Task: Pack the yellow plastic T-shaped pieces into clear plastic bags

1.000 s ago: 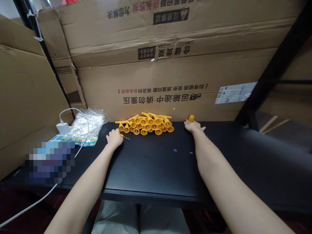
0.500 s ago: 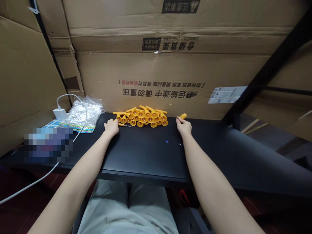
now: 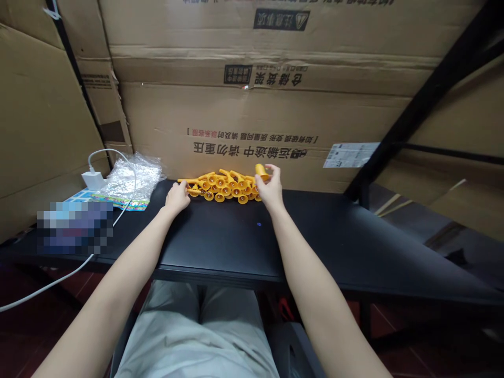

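Observation:
Several yellow plastic horn-shaped pieces (image 3: 226, 188) lie stacked in a low heap at the back of the black table, most with their flared mouths toward me. My right hand (image 3: 270, 189) pinches a yellow bell-shaped piece (image 3: 261, 170) between thumb and fingers, raised just above the heap's right end. At the left end, my left hand (image 3: 177, 198) is closed low by the tabletop, its fingertips around a thin yellow stick (image 3: 193, 191) that points at the heap. Part of that stick is hidden by the fingers.
Cardboard (image 3: 244, 115) stands upright behind the black table (image 3: 220, 236). To the left lie a clear plastic bag (image 3: 136, 176), a white charger (image 3: 93, 181) with a cable, and a blurred-out object (image 3: 74, 227). A small blue bit (image 3: 259, 224) lies in front of the heap.
My right hand has moved left and up from the right of the heap, turning the bell-shaped piece more upright. My left hand stays by the heap's left end, slightly raised. The view has shifted slightly.

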A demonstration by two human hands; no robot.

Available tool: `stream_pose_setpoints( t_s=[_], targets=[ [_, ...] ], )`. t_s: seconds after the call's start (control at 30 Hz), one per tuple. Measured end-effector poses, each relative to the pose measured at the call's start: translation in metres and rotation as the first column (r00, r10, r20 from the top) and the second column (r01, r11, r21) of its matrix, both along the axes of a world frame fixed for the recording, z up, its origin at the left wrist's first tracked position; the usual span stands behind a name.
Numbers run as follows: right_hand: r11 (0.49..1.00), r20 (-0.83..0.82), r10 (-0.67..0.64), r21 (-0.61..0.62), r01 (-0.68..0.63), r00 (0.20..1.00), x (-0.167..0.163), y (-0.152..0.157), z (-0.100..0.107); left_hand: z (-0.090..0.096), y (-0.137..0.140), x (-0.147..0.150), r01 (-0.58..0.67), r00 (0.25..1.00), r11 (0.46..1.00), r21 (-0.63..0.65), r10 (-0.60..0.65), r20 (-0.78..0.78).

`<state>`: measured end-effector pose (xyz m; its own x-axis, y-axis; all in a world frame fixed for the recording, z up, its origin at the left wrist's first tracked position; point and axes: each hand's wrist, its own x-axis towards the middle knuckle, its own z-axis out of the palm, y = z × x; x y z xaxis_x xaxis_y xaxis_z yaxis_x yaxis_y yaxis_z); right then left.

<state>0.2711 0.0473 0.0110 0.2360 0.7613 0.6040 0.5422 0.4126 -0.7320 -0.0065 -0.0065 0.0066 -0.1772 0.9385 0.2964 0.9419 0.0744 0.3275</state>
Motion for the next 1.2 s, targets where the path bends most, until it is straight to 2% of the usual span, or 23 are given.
stream_pose_setpoints(
  t_s=[0.13,0.27,0.4,0.57,0.8,0.9,1.07,1.2],
  targets=[
    [0.982,0.145,0.184,0.020,-0.189,0.972,-0.024,-0.016,0.004,0.002,-0.002,0.000,0.010,1.000,0.998,0.060,-0.011,0.012],
    [0.928,0.376,0.321,0.059,-0.368,0.869,-0.034,-0.019,-0.001,0.006,-0.001,-0.004,0.008,1.000,0.989,0.145,-0.010,0.011],
    [0.880,0.481,0.399,0.038,-0.473,0.781,-0.036,-0.018,-0.007,0.008,0.000,-0.003,0.029,0.997,0.973,0.228,-0.044,0.057],
    [0.867,0.486,0.449,-0.033,-0.498,0.750,-0.037,-0.019,-0.009,0.005,0.000,0.003,0.095,0.989,0.971,0.218,-0.118,0.092],
    [0.879,0.503,0.446,-0.089,-0.469,0.740,-0.040,-0.025,-0.009,-0.004,0.005,0.007,0.152,0.979,0.965,0.213,-0.176,0.101],
    [0.886,0.514,0.429,-0.080,-0.456,0.743,-0.040,-0.024,-0.008,-0.004,0.004,0.009,0.181,0.975,0.961,0.209,-0.204,0.093],
    [0.928,0.509,0.337,-0.040,-0.370,0.792,-0.033,-0.018,-0.008,-0.002,0.003,0.008,0.141,0.979,0.968,0.208,-0.168,0.118],
    [0.920,0.520,0.353,-0.042,-0.389,0.778,-0.029,-0.016,-0.008,-0.002,0.005,0.005,0.140,0.977,0.967,0.212,-0.169,0.128]
  ],
)
